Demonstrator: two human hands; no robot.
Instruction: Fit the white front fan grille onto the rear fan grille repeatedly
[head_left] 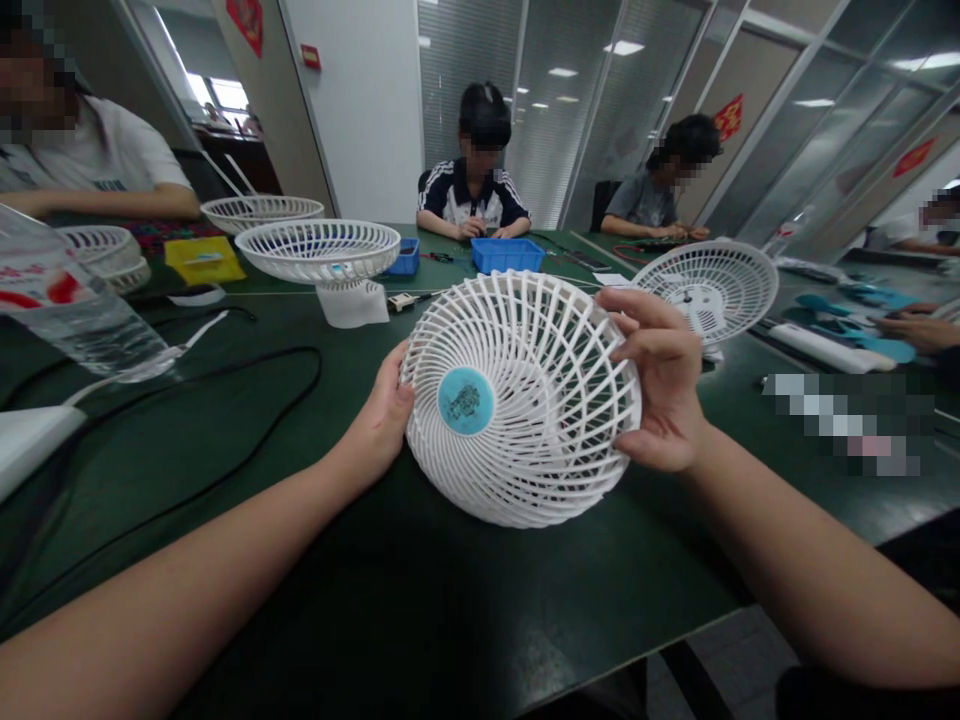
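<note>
Between my two hands is a round white plastic fan grille (pixel 525 455), tilted toward me above the green table (pixel 465 620). Its curved ribs swirl around a light-blue disc (pixel 466 400) with a dark printed picture. My left hand (pixel 382 425) grips the left rim, thumb in front and fingers mostly hidden behind. On the right rim, my right hand (pixel 664 380) has its thumb low and its fingers curled over the upper edge. Behind my right hand stands another white fan grille (pixel 739 300), tilted, with a hub plate at its centre.
Several white grilles, one of them a grille (pixel 319 250) on a stand, occupy the back left. Nearby are a yellow tray (pixel 202 260), a blue bin (pixel 508 255), a water bottle (pixel 82 310) and a looping black cable (pixel 315 375). Other people sit around the table.
</note>
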